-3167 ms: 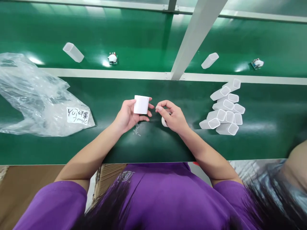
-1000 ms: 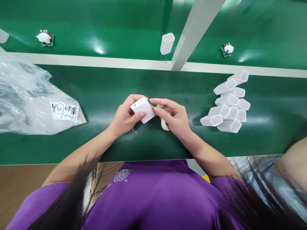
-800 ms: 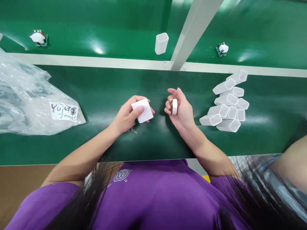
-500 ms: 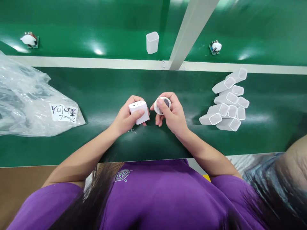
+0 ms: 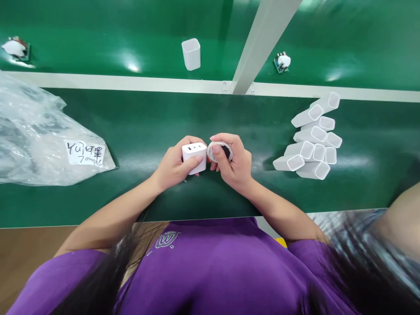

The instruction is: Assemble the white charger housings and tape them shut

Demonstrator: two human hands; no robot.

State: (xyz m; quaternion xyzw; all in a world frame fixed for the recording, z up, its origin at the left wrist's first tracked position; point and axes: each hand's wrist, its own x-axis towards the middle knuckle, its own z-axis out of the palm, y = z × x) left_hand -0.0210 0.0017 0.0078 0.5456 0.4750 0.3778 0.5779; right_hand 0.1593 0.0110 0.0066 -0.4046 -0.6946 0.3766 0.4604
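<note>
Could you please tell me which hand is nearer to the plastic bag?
Left. The left hand, around the white block, is to the right of the bag, apart from it; the right hand, holding a round white piece, is farther right, beyond the left hand.

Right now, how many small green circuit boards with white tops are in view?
2: one circuit board lies in the upper left corner, the other circuit board right of the pale grey post; any hidden ones cannot be counted.
</note>
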